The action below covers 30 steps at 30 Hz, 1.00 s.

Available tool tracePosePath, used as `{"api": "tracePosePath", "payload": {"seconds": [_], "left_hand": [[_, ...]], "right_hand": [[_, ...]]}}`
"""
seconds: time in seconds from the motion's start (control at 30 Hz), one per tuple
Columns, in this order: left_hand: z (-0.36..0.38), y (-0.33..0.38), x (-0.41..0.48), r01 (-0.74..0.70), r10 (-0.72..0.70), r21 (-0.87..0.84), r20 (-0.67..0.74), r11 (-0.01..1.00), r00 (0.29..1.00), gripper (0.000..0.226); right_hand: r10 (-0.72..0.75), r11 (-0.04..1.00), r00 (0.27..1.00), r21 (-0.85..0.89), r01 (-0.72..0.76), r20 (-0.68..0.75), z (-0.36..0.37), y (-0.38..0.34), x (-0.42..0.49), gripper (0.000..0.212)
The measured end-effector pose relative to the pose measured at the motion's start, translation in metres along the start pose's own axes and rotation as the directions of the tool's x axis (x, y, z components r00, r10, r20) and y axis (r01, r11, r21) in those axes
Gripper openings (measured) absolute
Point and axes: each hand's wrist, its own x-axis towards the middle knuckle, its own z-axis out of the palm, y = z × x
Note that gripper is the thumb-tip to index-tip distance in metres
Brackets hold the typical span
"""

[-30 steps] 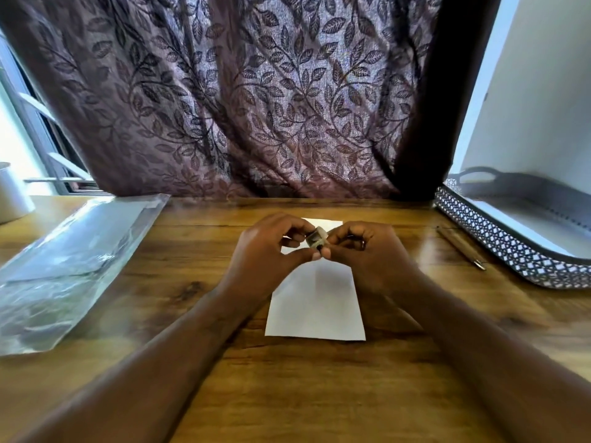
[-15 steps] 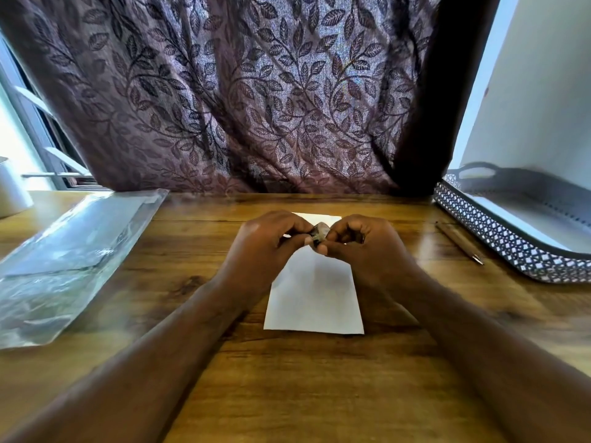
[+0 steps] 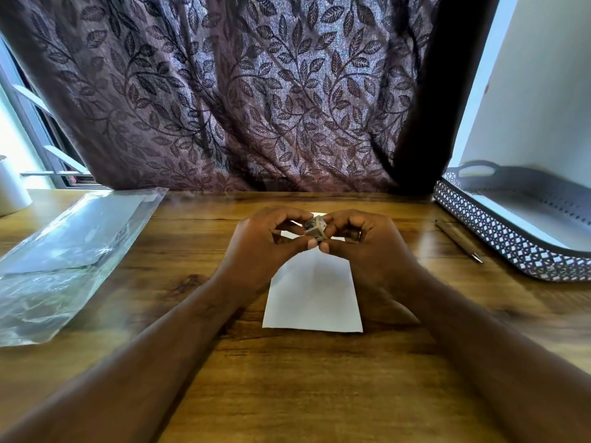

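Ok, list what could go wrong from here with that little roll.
1. The small roll is pinched only by the fingertips of the left hand and right hand, so it may slip and roll across the table.
2. Both hands work over the white paper; a wrist coming down could shift or crease it.

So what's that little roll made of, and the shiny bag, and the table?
The little roll looks like wound paper or tape, pale with dark print; too small to be sure. The bag seems clear plastic film: see-through, crinkled, glary. The table looks like wood or wood-look laminate: brown grain, knots, slight gloss.
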Motion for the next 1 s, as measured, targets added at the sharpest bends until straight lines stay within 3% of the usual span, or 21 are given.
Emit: {"api": "tracePosePath", "payload": {"seconds": [0.2,0.43,0.6,0.7,0.77,0.83,1.0], "left_hand": [[-0.001,0.000,-0.002,-0.269,0.294,0.233,-0.080,0.935,0.953,0.035],[0.001,0.000,0.000,-0.307,0.350,0.286,-0.114,0.908,0.930,0.023],[0.002,0.004,-0.001,-0.168,0.186,0.212,-0.070,0.963,0.980,0.022],[0.003,0.003,-0.001,0.005,-0.004,0.011,-0.050,1.000,0.999,0.023],[0.003,0.003,0.001,0.102,-0.107,-0.154,-0.024,0.983,0.994,0.022],[0.005,0.004,0.002,0.164,-0.171,-0.285,0.001,0.944,0.985,0.018],[0.006,0.004,0.003,0.245,-0.229,-0.386,0.088,0.889,0.969,0.021]], "right_hand": [[0.073,0.997,0.997,0.021,-0.072,-0.033,0.002,0.000,0.001,0.015],[0.069,0.996,0.996,-0.046,-0.072,-0.061,0.007,0.000,0.000,0.015],[0.043,0.990,0.996,-0.128,-0.053,-0.076,0.010,0.001,0.000,0.015],[0.123,0.992,0.990,0.037,-0.121,-0.074,0.011,-0.003,0.000,0.020],[0.160,0.972,0.986,0.178,-0.150,-0.038,0.010,-0.006,0.000,0.022],[0.158,0.974,0.987,0.166,-0.157,0.007,0.008,-0.009,-0.001,0.021],[0.166,0.973,0.983,0.148,-0.175,0.074,0.008,-0.012,0.000,0.018]]}}
